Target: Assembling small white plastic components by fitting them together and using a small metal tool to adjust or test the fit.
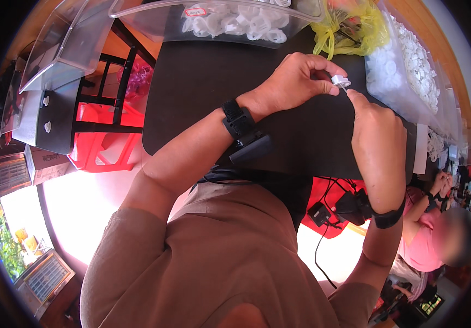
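Over a black table (pixel 202 93), my left hand (pixel 295 82) pinches a small white plastic part (pixel 341 81) between thumb and fingers. My right hand (pixel 375 134) comes up from below, and its fingertip touches the same part from the right. Both wrists wear black straps with small black devices. Just past the hands lies a clear tray (pixel 159 22) with several white plastic pieces in it.
A yellow plastic bag (pixel 356 27) lies at the far edge. A clear bag of white round parts (pixel 405 71) sits to the right. On the left are a red stool (pixel 104 136) and clear bins (pixel 66 44). Another person in pink (pixel 427 240) sits at the lower right.
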Demonstrator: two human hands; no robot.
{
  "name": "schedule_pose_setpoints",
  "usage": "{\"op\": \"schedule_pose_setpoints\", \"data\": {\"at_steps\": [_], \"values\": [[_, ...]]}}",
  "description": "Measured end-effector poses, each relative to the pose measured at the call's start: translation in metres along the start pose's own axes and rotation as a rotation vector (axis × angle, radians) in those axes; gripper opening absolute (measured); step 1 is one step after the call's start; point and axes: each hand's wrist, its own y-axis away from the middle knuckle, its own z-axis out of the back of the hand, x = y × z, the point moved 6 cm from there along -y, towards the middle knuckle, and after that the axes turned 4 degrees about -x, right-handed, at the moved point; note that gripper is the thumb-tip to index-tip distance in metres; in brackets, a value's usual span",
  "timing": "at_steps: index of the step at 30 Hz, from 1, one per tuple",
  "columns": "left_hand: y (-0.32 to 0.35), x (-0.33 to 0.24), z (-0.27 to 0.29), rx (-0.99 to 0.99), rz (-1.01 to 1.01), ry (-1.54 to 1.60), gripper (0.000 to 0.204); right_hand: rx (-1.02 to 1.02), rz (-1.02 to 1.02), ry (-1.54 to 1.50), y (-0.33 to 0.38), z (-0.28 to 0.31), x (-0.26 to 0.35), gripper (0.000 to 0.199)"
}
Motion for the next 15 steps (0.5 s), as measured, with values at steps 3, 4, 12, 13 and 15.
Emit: {"op": "schedule_pose_setpoints", "data": {"at_steps": [3,4,12,13,15], "values": [[0.000,0.001,-0.001,0.018,-0.001,-0.010,0.027,0.001,0.001,-0.156,-0.002,-0.002,-0.011,0.026],[0.000,0.002,-0.001,0.028,0.012,-0.009,0.027,-0.003,-0.005,-0.235,-0.002,-0.003,-0.014,0.024],[0.000,0.003,-0.005,0.076,-0.010,-0.025,0.027,0.078,-0.012,-0.528,-0.004,-0.012,-0.034,0.023],[0.000,0.003,-0.006,0.084,-0.001,-0.031,0.027,0.080,0.016,-0.554,-0.003,-0.013,-0.034,0.024],[0.000,0.005,-0.005,0.088,-0.006,-0.044,0.027,0.122,-0.021,-0.560,-0.005,-0.011,-0.033,0.022]]}}
